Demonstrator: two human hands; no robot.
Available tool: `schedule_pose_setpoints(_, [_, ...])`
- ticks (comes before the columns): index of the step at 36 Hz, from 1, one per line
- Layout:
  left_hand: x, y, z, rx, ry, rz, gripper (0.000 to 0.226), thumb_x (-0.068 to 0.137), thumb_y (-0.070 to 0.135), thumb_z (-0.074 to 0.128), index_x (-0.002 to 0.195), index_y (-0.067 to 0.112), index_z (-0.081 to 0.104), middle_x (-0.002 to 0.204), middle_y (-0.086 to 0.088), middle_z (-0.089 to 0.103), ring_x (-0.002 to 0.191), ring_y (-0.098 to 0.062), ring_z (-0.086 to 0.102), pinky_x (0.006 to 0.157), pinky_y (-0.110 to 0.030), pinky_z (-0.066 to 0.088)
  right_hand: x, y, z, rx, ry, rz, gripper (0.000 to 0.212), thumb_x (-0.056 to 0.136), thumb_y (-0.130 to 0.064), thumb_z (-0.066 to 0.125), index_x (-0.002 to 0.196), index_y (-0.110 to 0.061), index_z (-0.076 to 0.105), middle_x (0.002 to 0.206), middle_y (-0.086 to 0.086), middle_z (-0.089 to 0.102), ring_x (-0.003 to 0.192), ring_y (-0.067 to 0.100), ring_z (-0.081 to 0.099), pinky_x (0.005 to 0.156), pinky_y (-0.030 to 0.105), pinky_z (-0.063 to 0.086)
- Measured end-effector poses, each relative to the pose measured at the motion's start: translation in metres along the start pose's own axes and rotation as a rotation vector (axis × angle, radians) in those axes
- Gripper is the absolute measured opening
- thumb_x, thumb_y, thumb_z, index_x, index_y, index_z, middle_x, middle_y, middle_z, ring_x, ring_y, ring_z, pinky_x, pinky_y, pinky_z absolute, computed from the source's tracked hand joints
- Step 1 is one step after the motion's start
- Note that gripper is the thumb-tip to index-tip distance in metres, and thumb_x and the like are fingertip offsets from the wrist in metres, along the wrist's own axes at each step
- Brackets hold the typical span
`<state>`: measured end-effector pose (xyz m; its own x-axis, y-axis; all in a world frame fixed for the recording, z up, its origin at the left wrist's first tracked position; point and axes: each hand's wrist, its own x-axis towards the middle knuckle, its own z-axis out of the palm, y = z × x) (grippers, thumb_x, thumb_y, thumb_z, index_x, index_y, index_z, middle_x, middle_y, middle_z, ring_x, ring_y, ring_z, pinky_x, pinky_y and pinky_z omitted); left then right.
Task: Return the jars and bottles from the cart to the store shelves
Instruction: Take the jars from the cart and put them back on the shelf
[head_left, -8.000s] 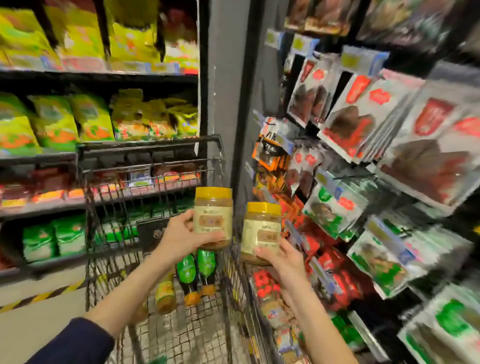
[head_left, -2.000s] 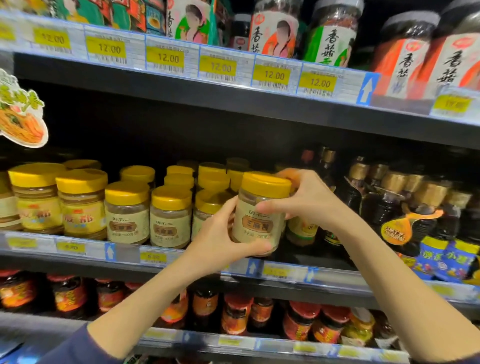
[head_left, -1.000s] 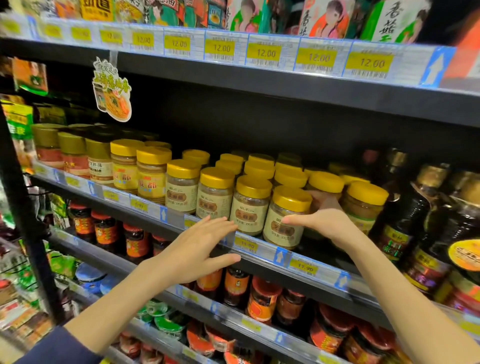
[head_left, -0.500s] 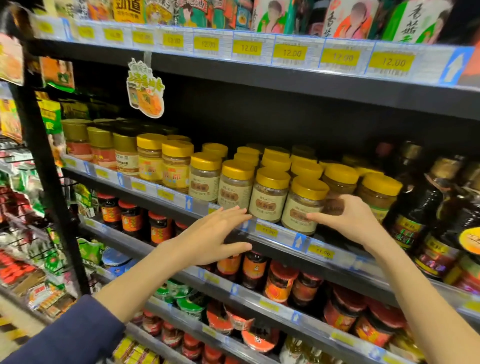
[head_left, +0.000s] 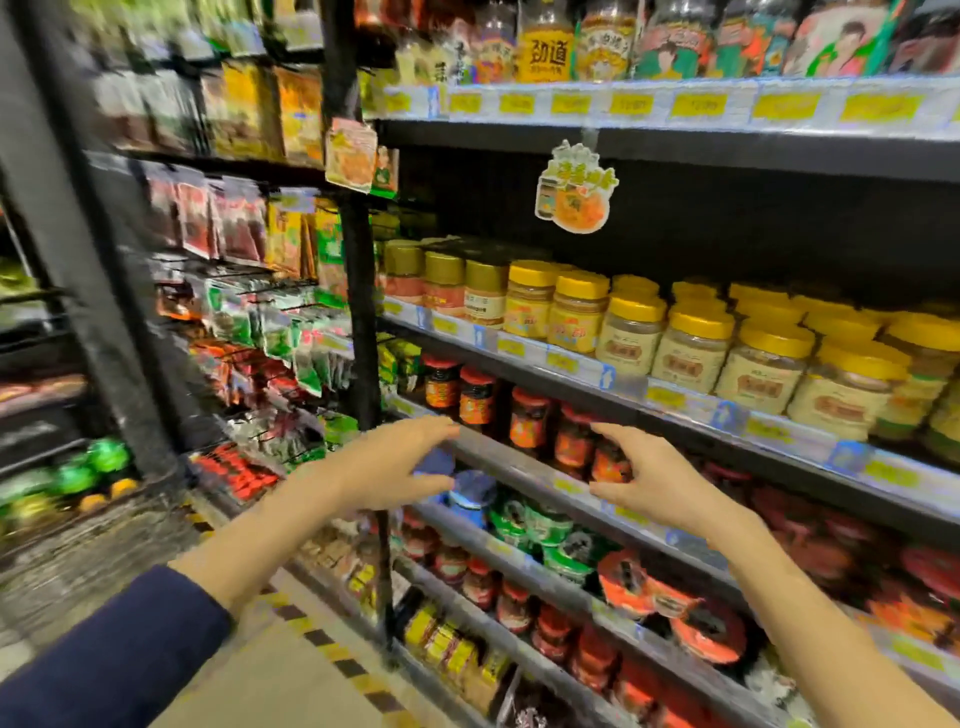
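Two hands: left hand (head_left: 387, 467) and right hand (head_left: 657, 475) empty, fingers spread, below the yellow-lidded jars (head_left: 691, 343).
Shelf: price-tag rail (head_left: 613, 376) under those jars.
Floor: striped tape (head_left: 332, 652) beneath.

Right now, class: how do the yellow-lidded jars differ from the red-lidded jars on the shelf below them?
The yellow-lidded jars hold pale contents behind cream labels; the red-lidded jars are dark with orange-red labels. The yellow-lidded jars look wider and sit one shelf above the red-lidded jars. Both stand upright in rows.
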<state>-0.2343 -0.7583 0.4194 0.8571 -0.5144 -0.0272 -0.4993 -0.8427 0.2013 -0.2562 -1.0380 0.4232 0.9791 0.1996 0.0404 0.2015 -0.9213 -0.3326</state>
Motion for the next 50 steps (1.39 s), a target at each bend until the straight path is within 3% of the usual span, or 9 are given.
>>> schedule_pose_setpoints(7, [-0.093,-0.094,-0.001,0.046,0.015,-0.242,0.065,0.093,0.040,0.052,0.148,0.024,0.021,0.153,0.008,0.027,0.137,-0.012,0.033,0.107,-0.025,0.031,0.050,-0.093,0.067,-0.064,-0.189,-0.151,0.059,0.086,-0.029,0.063,0.138,-0.012,0.041,0.139,0.009,0.050,0.124,0.025,0.050,0.101,0.039,0.042])
schedule_pose_setpoints(12, [-0.149,-0.153,-0.002,0.063,0.002,-0.444,0.066,0.092,0.038,0.053,0.148,0.020,0.025,0.152,0.002,0.032,0.136,-0.015,0.036,0.104,-0.024,0.032,0.090,-0.158,0.100,-0.067,-0.287,-0.297,0.065,0.088,-0.028,0.061,0.145,-0.016,0.031,0.138,0.005,0.049,0.116,0.022,0.054,0.091,0.033,0.045])
schedule_pose_setpoints(18, [-0.189,-0.211,-0.005,0.013,0.010,-0.629,0.064,0.090,0.040,0.056,0.145,0.021,0.031,0.147,0.003,0.039,0.132,-0.015,0.041,0.105,-0.029,0.037,0.150,-0.235,0.132,-0.034,-0.377,-0.467,0.075,0.088,-0.030,0.063,0.149,-0.019,0.022,0.154,0.001,0.030,0.133,0.021,0.043,0.108,0.034,0.037])
schedule_pose_setpoints(22, [-0.199,-0.258,-0.002,0.026,0.027,-0.738,0.065,0.090,0.039,0.057,0.146,0.022,0.028,0.148,0.002,0.039,0.132,-0.016,0.041,0.106,-0.032,0.038,0.200,-0.280,0.155,-0.074,-0.397,-0.561,0.078,0.086,-0.035,0.064,0.149,-0.020,0.020,0.154,0.003,0.029,0.129,0.024,0.047,0.105,0.038,0.041])
schedule_pose_setpoints(28, [-0.193,-0.327,-0.012,0.013,0.041,-0.886,0.053,0.090,0.036,0.058,0.137,0.018,0.040,0.140,0.003,0.047,0.124,-0.015,0.047,0.096,-0.023,0.037,0.281,-0.335,0.181,-0.054,-0.454,-0.691,0.078,0.086,-0.032,0.065,0.149,-0.016,0.022,0.155,0.002,0.027,0.141,0.018,0.028,0.110,0.027,0.028])
schedule_pose_setpoints(38, [-0.170,-0.422,-0.007,-0.059,0.090,-1.082,0.065,0.090,0.039,0.057,0.146,0.024,0.028,0.148,0.002,0.040,0.132,-0.016,0.041,0.105,-0.031,0.037,0.402,-0.409,0.227,-0.108,-0.515,-0.848,0.072,0.086,-0.029,0.065,0.146,-0.013,0.029,0.150,0.006,0.037,0.137,0.021,0.035,0.108,0.030,0.032])
schedule_pose_setpoints(44, [-0.175,-0.473,0.010,-0.129,0.110,-1.184,0.067,0.089,0.041,0.058,0.145,0.016,0.030,0.150,-0.002,0.036,0.138,-0.018,0.032,0.111,-0.031,0.027,0.445,-0.453,0.270,-0.124,-0.575,-0.877,0.074,0.085,-0.032,0.065,0.147,-0.017,0.028,0.148,0.006,0.038,0.133,0.023,0.040,0.105,0.032,0.038])
schedule_pose_setpoints(50, [-0.195,-0.537,0.023,-0.194,0.117,-1.223,0.064,0.087,0.036,0.062,0.142,0.018,0.036,0.147,-0.003,0.040,0.135,-0.017,0.034,0.112,-0.034,0.030,0.480,-0.507,0.316,-0.181,-0.623,-0.916,0.070,0.088,-0.034,0.061,0.146,-0.016,0.027,0.150,0.006,0.035,0.136,0.023,0.037,0.106,0.034,0.037])
